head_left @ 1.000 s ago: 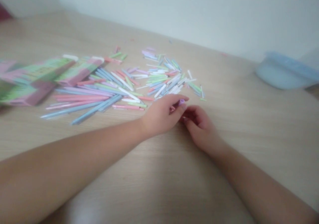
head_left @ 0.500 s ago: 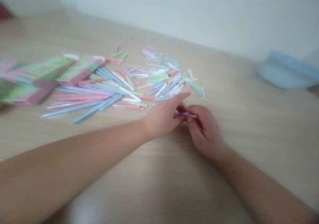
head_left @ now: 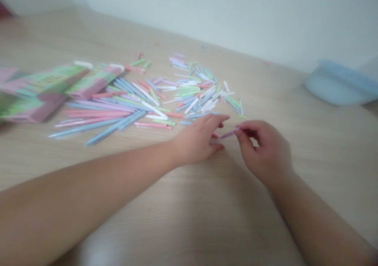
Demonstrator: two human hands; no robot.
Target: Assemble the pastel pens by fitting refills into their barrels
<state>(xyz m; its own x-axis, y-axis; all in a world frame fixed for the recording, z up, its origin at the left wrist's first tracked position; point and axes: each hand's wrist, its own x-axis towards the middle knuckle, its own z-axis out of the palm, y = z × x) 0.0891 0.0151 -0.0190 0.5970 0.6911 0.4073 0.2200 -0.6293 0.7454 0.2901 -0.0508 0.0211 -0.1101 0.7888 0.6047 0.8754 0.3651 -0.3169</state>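
Observation:
My right hand pinches a small slim purple stick-like piece, possibly a pen part, between thumb and fingertips. Its pointed free end is directed left, close to my left hand. The left hand's thumb and fingers are spread apart, and no held thing shows clearly in it. Just beyond the hands lies a loose heap of short blue, green, white and coral pieces. Left of that heap, longer pastel pens lie in a fanned pile. Blur hides their finer details.
Several green-and-pink boxes lie at the left, some with white ends. A light blue pouch or bag sits at the right by the pale wall. Small purple pieces lie at the back of the wooden table.
My right hand has drawn to the right with the purple piece, away from my left hand. The left hand's fingers have spread and it stays nearly in place.

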